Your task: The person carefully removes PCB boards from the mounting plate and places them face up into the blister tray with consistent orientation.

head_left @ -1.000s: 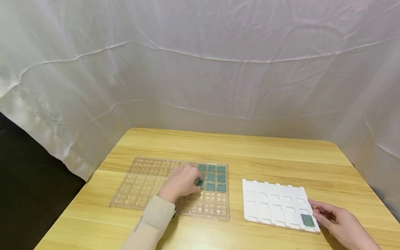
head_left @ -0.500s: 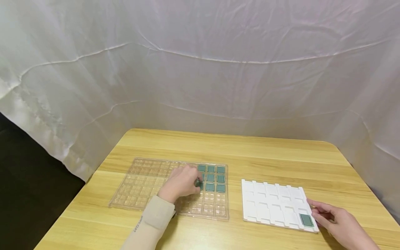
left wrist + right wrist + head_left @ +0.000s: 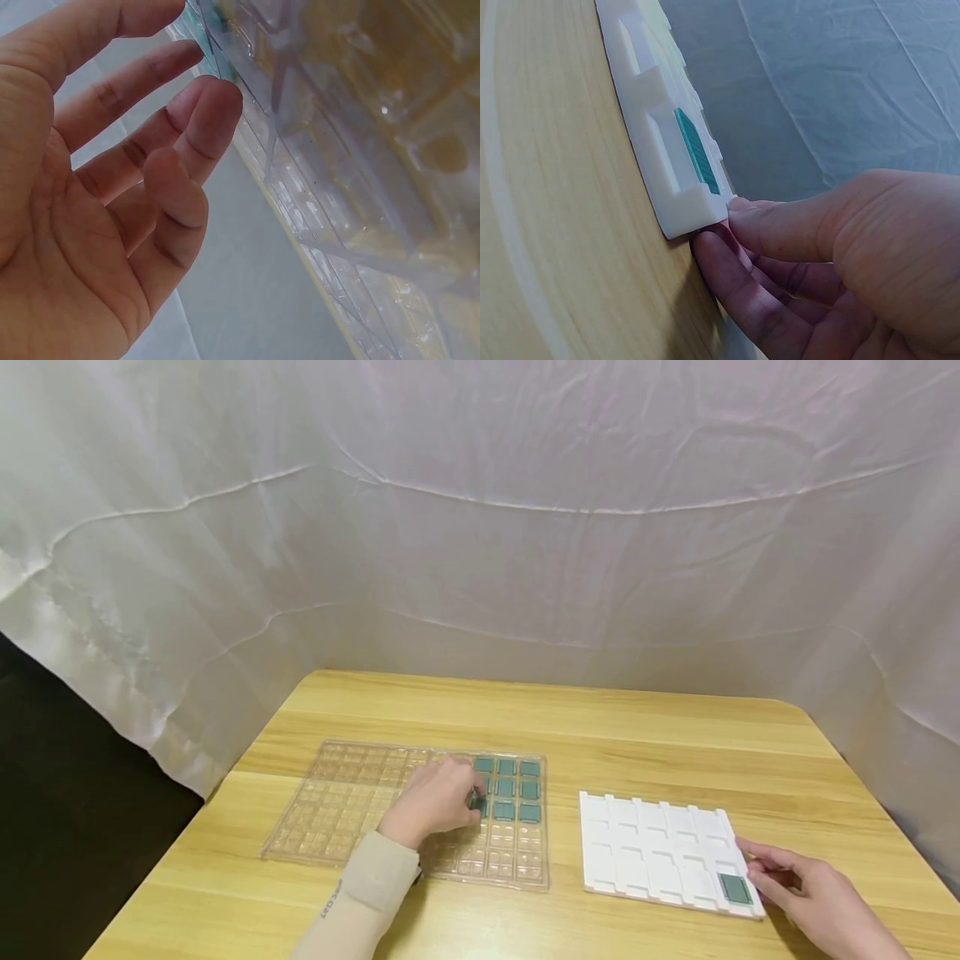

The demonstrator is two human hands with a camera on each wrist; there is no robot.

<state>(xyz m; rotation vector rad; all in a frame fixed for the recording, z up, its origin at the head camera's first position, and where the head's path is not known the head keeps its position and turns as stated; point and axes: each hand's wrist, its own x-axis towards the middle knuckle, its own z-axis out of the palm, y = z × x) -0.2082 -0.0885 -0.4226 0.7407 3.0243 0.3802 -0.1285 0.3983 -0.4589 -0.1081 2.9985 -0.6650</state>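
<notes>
My left hand (image 3: 437, 799) reaches over the right half of a clear plastic blister tray (image 3: 341, 806). Its thumb and forefinger pinch a small green circuit board (image 3: 478, 806) at the tray's third row; the other fingers bend loosely in the left wrist view. Several more green boards (image 3: 505, 787) sit in pockets to the right. A white slotted tray (image 3: 645, 831) lies on the table's right side, with one green board (image 3: 735, 888) in its near right pocket. My right hand (image 3: 821, 897) grips that tray's right edge, thumb at the rim and fingers low against the side.
Both trays lie on a wood-grain table (image 3: 562, 718), a strip of bare tabletop between them. A pale cloth curtain (image 3: 480, 560) hangs behind the table and at its sides. Dark space (image 3: 67, 793) shows at the far left.
The board between my left fingers sat tilted a second ago and now lies flatter in its pocket. Both hands stay nearly in place; the view shifts slightly.
</notes>
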